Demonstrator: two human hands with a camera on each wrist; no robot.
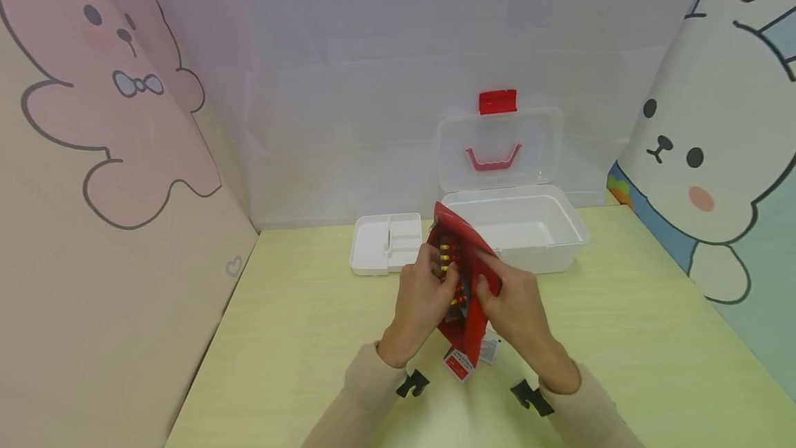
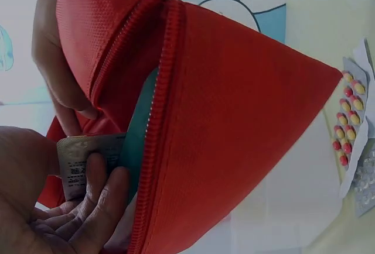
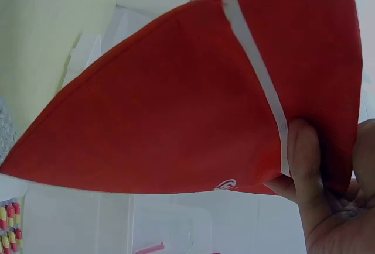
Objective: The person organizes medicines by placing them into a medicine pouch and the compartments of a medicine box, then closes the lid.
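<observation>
A red zip pouch (image 1: 477,282) with its mouth unzipped is held up over the table. My right hand (image 1: 513,299) grips its side, the thumb on the outer face near a pale stripe (image 3: 258,61) in the right wrist view. My left hand (image 1: 423,296) is at the mouth and pinches a blister pack (image 2: 88,154) whose foil back faces the left wrist camera. Red and yellow capsules (image 1: 445,258) show on its front in the head view. Behind it, inside the pouch, stands something flat and teal (image 2: 140,125); the pouch's depth is hidden.
Below the pouch lie a small red-and-white printed item (image 1: 459,365) and a white packet (image 1: 490,349). Another capsule blister pack (image 2: 350,119) shows in the left wrist view. A white compartment tray (image 1: 370,247) and a lidded clear box (image 1: 547,254), lid raised, stand behind.
</observation>
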